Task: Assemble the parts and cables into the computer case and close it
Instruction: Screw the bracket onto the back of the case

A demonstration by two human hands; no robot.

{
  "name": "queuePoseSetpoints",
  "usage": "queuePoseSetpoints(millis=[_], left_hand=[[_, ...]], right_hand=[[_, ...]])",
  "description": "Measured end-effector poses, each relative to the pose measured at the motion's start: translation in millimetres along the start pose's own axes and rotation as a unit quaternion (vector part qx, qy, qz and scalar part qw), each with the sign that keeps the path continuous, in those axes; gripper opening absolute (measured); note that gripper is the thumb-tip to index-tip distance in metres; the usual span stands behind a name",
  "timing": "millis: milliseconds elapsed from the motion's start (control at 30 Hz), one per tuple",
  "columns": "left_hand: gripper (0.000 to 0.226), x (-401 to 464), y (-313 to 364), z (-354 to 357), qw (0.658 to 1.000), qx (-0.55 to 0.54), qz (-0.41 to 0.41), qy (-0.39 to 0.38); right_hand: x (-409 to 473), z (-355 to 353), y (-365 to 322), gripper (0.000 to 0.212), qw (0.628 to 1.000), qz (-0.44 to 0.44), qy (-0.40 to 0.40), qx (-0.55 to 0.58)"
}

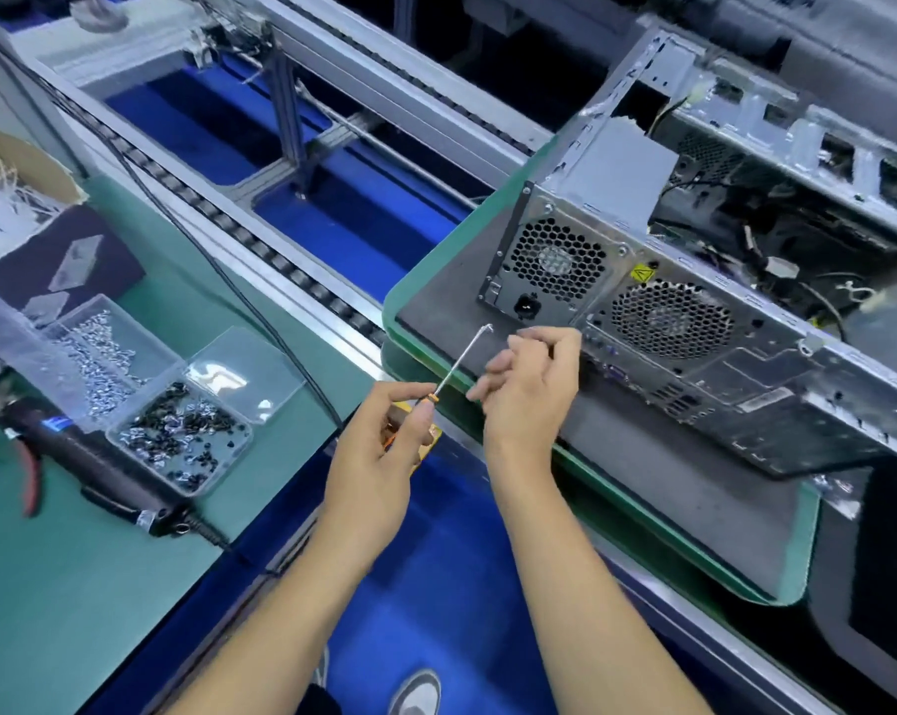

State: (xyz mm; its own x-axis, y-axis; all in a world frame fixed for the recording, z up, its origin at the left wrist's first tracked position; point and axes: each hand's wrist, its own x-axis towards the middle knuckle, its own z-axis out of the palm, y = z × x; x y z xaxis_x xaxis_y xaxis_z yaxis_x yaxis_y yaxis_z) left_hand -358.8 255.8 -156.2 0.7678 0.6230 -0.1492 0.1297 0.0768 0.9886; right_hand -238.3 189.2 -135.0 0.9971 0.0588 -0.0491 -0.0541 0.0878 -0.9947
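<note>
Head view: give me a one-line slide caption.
Left hand grips a screwdriver while right hand curls near its tip, beside the open computer case.

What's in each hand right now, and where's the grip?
The left hand holds a screwdriver with its grip on the orange handle, shaft pointing up toward the computer case. The right hand has curled fingers near the tip; whether it pinches a screw cannot be told.

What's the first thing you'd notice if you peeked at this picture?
The open computer case at the right, lying on a green-edged pallet, its round fan grilles facing us. In the middle, the left hand holds a screwdriver while the right hand pinches near its tip. A tray of screws sits at the left.
</note>
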Motion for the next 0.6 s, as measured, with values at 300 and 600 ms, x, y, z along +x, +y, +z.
queuePoseSetpoints(millis=[300, 600], left_hand=[[0.015, 28, 2, 1, 0.998, -0.024, 0.016, -0.062], [0.016, 44, 4, 0, 0.993, -0.057, 0.025, -0.096]], right_hand=[[23, 36, 4, 0.012, 0.998, -0.051, 0.005, 0.021], [28, 43, 7, 0.018, 0.99, -0.046, 0.083, 0.103]])
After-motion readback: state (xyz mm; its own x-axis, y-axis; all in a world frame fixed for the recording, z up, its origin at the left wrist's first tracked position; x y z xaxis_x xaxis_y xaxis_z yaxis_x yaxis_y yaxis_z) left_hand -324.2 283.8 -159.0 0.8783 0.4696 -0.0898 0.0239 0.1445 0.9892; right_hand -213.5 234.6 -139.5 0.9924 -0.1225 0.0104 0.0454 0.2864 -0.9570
